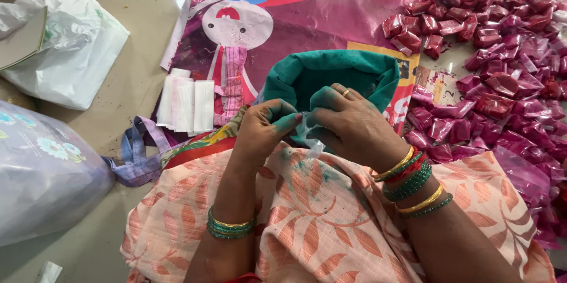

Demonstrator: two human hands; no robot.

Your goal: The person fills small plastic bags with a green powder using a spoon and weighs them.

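there, small clear pouch (308, 131) pinched between left hand (264, 129) and right hand (348, 124).

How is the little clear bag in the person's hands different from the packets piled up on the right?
The small clear bag looks see-through and nearly empty; the pile of packets is filled with deep pink-red powder. The bag is pinched between the left hand and the right hand, whose fingers are smeared green; the packets lie loose on the floor. The bag is single; the packets are many. Both appear to be small plastic pouches.

white plastic bag (77, 52), stacked empty sachets (186, 104), pink packets (502, 64)
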